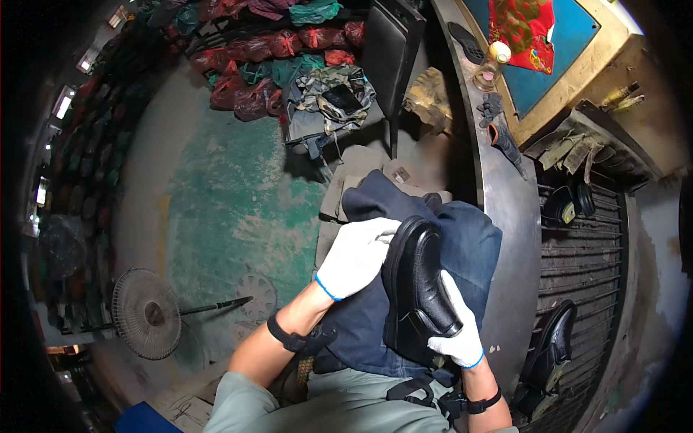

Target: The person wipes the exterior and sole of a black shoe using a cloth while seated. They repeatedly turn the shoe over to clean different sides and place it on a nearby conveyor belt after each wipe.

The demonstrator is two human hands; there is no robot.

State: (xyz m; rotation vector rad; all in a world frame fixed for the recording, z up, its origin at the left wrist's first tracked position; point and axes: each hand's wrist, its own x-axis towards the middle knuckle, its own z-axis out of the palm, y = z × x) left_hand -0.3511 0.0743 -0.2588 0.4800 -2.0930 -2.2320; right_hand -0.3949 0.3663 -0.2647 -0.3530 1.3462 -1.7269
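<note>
Holding one shoe (424, 267), black, glossy and thick-soled, the left grip (359, 258) curls at its sole (395, 289) and the right grip (464, 328) clasps its opening.

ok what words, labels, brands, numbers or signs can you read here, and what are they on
None can be read.
Black shoe in the right hand: no legible lettering on the side that shows.
Fan: any marking on its hub is too small and blurred to read.
Red cloth: gold pattern, no letters I can make out.
</note>
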